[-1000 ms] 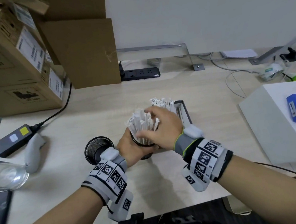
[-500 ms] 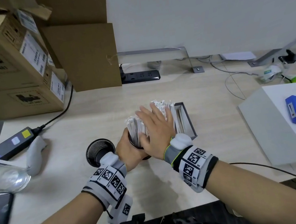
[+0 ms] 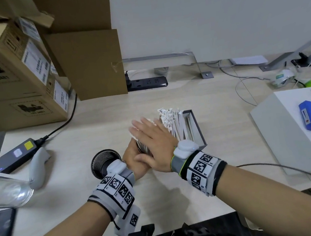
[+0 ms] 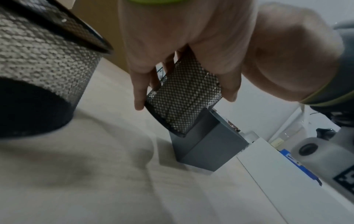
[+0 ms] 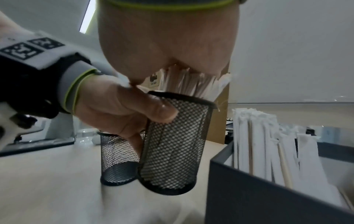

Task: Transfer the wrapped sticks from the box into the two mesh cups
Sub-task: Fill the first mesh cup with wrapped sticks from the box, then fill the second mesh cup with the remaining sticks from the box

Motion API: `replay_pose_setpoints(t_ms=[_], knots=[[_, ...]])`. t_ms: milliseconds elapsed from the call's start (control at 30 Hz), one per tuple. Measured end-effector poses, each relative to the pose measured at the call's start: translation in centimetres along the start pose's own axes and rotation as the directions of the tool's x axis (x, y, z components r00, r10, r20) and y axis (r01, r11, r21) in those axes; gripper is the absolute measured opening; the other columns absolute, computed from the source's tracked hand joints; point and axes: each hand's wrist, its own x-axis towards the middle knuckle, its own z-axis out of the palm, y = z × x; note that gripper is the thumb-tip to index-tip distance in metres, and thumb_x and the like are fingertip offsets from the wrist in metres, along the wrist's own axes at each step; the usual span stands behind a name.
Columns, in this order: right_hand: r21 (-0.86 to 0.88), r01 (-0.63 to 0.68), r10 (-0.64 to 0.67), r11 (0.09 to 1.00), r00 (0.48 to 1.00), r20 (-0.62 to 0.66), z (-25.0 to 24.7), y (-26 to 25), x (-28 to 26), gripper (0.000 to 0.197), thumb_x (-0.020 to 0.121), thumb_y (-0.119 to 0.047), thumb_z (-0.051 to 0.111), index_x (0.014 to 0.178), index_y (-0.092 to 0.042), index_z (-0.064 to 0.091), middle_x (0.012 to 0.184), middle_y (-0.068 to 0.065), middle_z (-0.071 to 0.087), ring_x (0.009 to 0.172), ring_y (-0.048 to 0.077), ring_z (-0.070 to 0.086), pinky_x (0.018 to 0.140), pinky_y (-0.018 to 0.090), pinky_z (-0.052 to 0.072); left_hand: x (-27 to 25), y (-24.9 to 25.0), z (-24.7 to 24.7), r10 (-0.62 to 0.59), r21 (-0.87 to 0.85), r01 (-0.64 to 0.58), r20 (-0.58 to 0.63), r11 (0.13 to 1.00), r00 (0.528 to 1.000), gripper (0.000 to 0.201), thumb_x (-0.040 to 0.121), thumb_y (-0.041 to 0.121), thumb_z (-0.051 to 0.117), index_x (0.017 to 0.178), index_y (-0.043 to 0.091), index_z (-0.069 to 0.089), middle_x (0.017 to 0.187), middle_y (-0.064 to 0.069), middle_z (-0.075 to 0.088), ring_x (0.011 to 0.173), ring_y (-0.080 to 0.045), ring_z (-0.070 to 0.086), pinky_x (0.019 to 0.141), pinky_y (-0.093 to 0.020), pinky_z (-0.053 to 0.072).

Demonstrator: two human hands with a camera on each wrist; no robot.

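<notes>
Pale wooden desk (image 3: pixel 216 100), mid-surface: left hand (image 5: pixel 122 109) gripped the tilted mesh cup (image 5: pixel 172 151) beside the grey box (image 5: pixel 249 189); right hand (image 3: pixel 153 137), fingers flat, pressed the wrapped sticks (image 5: pixel 191 81); even palm pressure and an upright cup would seat them best; second mesh cup (image 3: pixel 105 159) empty toward the near-left edge

Pale wood desk (image 3: pixel 196 98): mesh cups (image 3: pixel 105 162), grey box (image 3: pixel 196 130), cartons (image 3: pixel 13 88), power strip (image 3: pixel 147 83).
</notes>
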Motion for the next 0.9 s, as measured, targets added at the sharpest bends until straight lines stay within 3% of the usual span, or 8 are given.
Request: replay_pose_setpoints(t_ms=[100,200,300,400,600,700,800,900], knots=[[0.076,-0.084,0.09,0.994,0.993,-0.079,-0.4,1.5,0.0,0.068,0.089,-0.05,0.042,0.146,-0.015,0.033,0.156,0.008,0.029,0.146,0.027,0.019,0.119,0.042,0.006,0.7,-2.3,0.2,-0.126,-0.009,0.126,-0.034,0.992,0.991,0.052,0.067,0.036,0.089,0.106,0.026,0.056,0.098,0.005,0.066,0.088,-0.005,0.067,0.075,-0.023,0.055],[0.235,-0.294,0.344,0.926,0.914,-0.215,-1.0,4.3,-0.8,0.059,0.091,-0.045,0.042,0.14,-0.012,0.044,0.15,0.009,0.04,0.14,0.026,0.033,0.116,0.037,0.022,1.8,-4.6,0.5,-0.197,-0.016,0.197,-0.132,0.98,0.971,0.093,0.035,0.07,0.09,0.115,0.032,0.061,0.109,0.005,0.07,0.099,-0.01,0.069,0.084,-0.034,0.059],[0.253,-0.437,0.484,0.863,0.86,-0.164,-0.9,6.4,-3.0,0.055,0.091,-0.041,0.043,0.137,-0.012,0.047,0.143,0.008,0.049,0.134,0.025,0.041,0.111,0.03,0.026,2.0,-3.0,0.6,-0.225,-0.055,0.218,-0.204,0.974,0.953,0.091,0.043,0.048,0.095,0.121,0.02,0.058,0.113,0.008,0.067,0.104,-0.011,0.065,0.087,-0.027,0.052],[0.2,-0.476,0.499,0.857,0.862,-0.087,-0.1,7.5,-5.3,0.053,0.091,-0.04,0.043,0.137,-0.014,0.048,0.139,0.006,0.053,0.13,0.026,0.045,0.105,0.028,0.028,2.6,-2.4,0.8,-0.294,-0.116,0.274,-0.227,0.955,0.929,0.082,0.058,0.023,0.095,0.125,0.015,0.049,0.109,0.006,0.06,0.101,-0.014,0.058,0.085,-0.023,0.044],[0.188,-0.493,0.511,0.85,0.857,-0.064,1.3,7.6,-6.3,0.048,0.087,-0.035,0.049,0.128,-0.012,0.056,0.129,0.008,0.059,0.121,0.029,0.051,0.101,0.033,0.036,2.9,-2.3,0.7,-0.372,-0.051,0.369,-0.174,0.928,0.912,0.081,0.067,0.02,0.09,0.125,0.014,0.034,0.106,0.0,0.056,0.102,-0.024,0.058,0.088,-0.035,0.05],[0.19,-0.501,0.519,0.844,0.852,-0.061,1.8,7.6,-6.3,0.042,0.088,-0.027,0.056,0.128,-0.013,0.057,0.13,0.008,0.058,0.122,0.029,0.05,0.102,0.035,0.038,2.6,-2.0,0.3,-0.363,-0.021,0.364,-0.153,0.931,0.919,0.087,0.067,0.012,0.089,0.131,0.013,0.029,0.122,-0.008,0.057,0.115,-0.031,0.058,0.099,-0.043,0.049],[0.195,-0.533,0.55,0.823,0.834,-0.043,1.9,8.0,-6.0,0.039,0.089,-0.023,0.06,0.127,-0.015,0.056,0.128,0.006,0.057,0.12,0.027,0.051,0.101,0.034,0.04,2.0,-1.2,-1.2,-0.311,0.036,0.316,-0.112,0.948,0.944,0.103,0.072,0.01,0.086,0.149,0.013,0.017,0.138,-0.003,0.049,0.126,-0.022,0.05,0.1,-0.026,0.039],[0.236,-0.592,0.616,0.77,0.787,-0.036,1.7,8.4,-5.1,0.037,0.087,-0.026,0.062,0.122,-0.017,0.054,0.124,0.004,0.055,0.112,0.025,0.056,0.096,0.036,0.046,2.2,-0.5,-3.5,-0.311,0.147,0.329,-0.132,0.933,0.941,0.111,0.078,0.026,0.082,0.157,0.014,0.005,0.158,-0.01,0.033,0.142,-0.028,0.038,0.11,-0.041,0.039]])
